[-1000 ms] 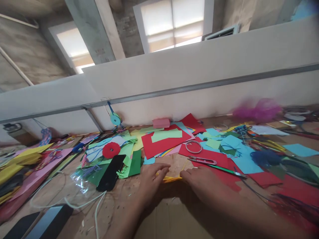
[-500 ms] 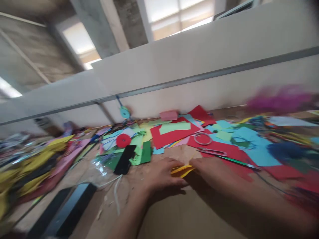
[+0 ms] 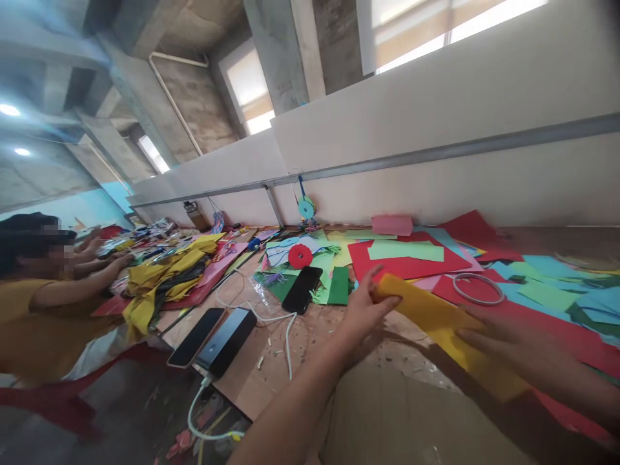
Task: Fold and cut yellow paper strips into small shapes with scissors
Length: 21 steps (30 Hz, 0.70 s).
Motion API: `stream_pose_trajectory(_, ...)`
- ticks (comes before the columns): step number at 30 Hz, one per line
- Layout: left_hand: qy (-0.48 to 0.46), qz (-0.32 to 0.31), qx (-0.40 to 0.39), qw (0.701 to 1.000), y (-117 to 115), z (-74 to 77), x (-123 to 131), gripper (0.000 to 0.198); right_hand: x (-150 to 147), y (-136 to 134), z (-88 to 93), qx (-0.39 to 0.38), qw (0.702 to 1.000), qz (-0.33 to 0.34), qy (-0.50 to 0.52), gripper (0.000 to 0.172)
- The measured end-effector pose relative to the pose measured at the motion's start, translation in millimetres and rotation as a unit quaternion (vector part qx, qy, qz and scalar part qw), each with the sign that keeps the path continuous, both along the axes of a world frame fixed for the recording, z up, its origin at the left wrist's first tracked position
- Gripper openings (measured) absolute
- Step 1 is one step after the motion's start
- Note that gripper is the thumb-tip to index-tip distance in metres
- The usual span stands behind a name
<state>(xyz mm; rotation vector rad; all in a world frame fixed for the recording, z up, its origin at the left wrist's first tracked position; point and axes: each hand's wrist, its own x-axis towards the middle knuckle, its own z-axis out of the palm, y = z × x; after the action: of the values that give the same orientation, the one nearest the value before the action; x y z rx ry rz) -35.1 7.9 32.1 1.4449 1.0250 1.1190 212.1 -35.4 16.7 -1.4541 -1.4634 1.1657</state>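
Note:
A yellow paper sheet [image 3: 436, 316] is held just above the wooden table [image 3: 271, 374]. My left hand [image 3: 365, 310] pinches its far left corner between thumb and fingers. My right hand [image 3: 504, 339] grips the sheet along its right side, fingers laid over the top. Red paper [image 3: 402, 266] with a light green strip [image 3: 407, 250] on it lies just beyond the sheet. A white ring [image 3: 478, 288] rests on red paper to the right.
A black phone [image 3: 303, 289] lies on green paper left of my hands. Another phone [image 3: 196, 336] and a black power bank [image 3: 227, 339] with a white cable [image 3: 285, 329] sit near the table edge. A person in a yellow shirt [image 3: 33, 316] works at far left among yellow and pink paper.
The view has swung left and a person has come into sight. The yellow paper, flat and small between my hands before, is now lifted and spread out as a larger sheet.

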Motion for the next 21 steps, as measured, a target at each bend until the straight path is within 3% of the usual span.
stream_pose_trajectory(3,-0.109,0.012,-0.092,0.99,0,-3.1,8,0.087,-11,-7,23.6,-0.11,0.992,-0.022,0.062,0.06)
stream_pose_trajectory(6,-0.178,-0.023,-0.161,0.97,-8,-11.5,19,0.08,-22,-13,30.4,-0.132,0.98,-0.014,0.146,0.058)
stream_pose_trajectory(10,-0.222,-0.112,-0.167,0.954,-20,-19.0,33,0.051,-28,-12,14.4,-0.117,0.972,0.014,0.205,0.053)
stream_pose_trajectory(16,-0.301,-0.074,-0.173,0.935,-22,-12.6,34,0.057,-34,-8,-15.0,-0.109,0.959,0.059,0.255,0.051)
stream_pose_trajectory(21,-0.299,-0.024,-0.181,0.937,-28,-14.9,37,0.056,-47,-19,-16.0,-0.111,0.969,0.062,0.212,0.046)
